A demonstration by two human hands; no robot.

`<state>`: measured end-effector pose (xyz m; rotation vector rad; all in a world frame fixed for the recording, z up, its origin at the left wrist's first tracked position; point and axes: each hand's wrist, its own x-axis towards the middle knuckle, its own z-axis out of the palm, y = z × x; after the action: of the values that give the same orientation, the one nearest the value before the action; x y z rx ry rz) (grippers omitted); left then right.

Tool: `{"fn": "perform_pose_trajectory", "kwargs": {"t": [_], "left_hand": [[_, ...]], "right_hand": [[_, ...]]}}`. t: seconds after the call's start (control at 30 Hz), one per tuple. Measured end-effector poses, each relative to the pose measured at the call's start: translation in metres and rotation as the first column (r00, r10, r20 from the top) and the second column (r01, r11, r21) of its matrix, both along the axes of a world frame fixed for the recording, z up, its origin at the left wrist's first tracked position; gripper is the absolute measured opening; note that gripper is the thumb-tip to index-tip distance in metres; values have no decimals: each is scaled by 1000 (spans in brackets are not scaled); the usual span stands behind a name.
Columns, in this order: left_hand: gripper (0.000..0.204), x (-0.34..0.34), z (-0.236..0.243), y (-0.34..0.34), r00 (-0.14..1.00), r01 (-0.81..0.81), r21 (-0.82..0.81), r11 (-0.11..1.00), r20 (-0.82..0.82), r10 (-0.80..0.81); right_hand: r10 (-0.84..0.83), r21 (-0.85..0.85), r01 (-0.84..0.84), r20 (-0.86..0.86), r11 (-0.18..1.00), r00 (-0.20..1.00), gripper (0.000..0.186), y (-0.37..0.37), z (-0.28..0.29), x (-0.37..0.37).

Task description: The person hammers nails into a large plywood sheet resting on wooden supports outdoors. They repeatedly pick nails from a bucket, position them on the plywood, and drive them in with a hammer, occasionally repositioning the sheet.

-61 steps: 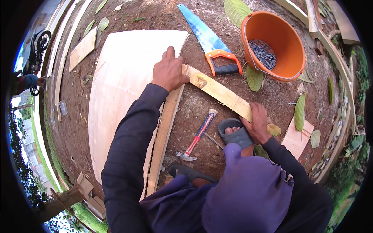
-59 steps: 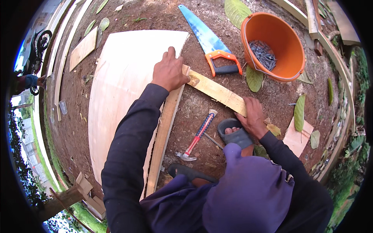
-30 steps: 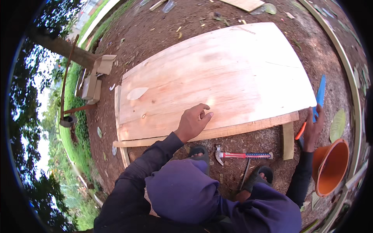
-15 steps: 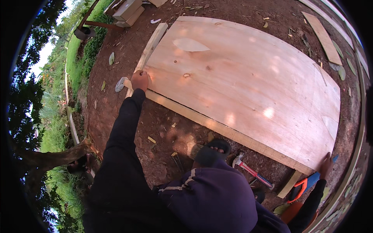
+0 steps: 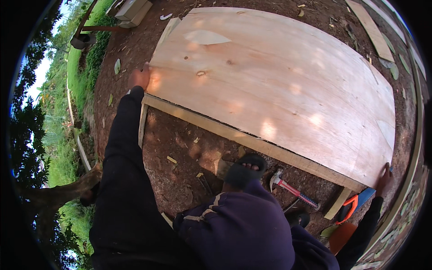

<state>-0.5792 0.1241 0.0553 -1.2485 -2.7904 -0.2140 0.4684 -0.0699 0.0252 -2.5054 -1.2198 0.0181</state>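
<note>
A broad plywood sheet (image 5: 270, 90) lies on a frame of wooden beams, whose near beam (image 5: 252, 143) runs along the sheet's front edge. My left hand (image 5: 139, 79) is closed on the sheet's left edge, close to the near left corner. At the near right corner, my right hand (image 5: 384, 182) grips the sheet's right edge; some of its fingers are hidden. Just below that hand rests a handsaw (image 5: 348, 209) with an orange and black handle and a blue blade. A claw hammer (image 5: 292, 189) with a red handle lies on the soil under the near beam.
My sandalled foot (image 5: 246, 170) stands close to the near beam. Short timber legs (image 5: 338, 203) support the frame. A loose plank (image 5: 371, 30) lies at the far right, cartons (image 5: 133, 13) at the far left. A tree trunk (image 5: 63, 186) and grass border the left side.
The sheet's left end has shifted left and now covers more of the left-hand beam. My left hand has moved left with the edge; my right hand has moved slightly upward along the right edge.
</note>
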Motion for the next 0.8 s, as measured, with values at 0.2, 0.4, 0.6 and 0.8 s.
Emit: {"fn": "perform_pose_trajectory", "kwargs": {"t": [0.2,0.4,0.6,0.8], "left_hand": [[69,29,16,-23,990,-97,-19,995,104,98],[68,-15,6,-32,999,-31,62,998,-19,32],[68,-22,14,-29,995,-97,88,991,8,97],[70,-25,30,-37,999,-32,97,995,-3,32]], "right_hand": [[149,-14,-150,218,989,965,59,-10,-1,-1],[-22,12,22,-24,1000,999,61,7,8,-28],[153,96,-160,79,982,985,55,1,12,-26],[202,-48,-196,239,979,950,47,-14,21,-8]]}}
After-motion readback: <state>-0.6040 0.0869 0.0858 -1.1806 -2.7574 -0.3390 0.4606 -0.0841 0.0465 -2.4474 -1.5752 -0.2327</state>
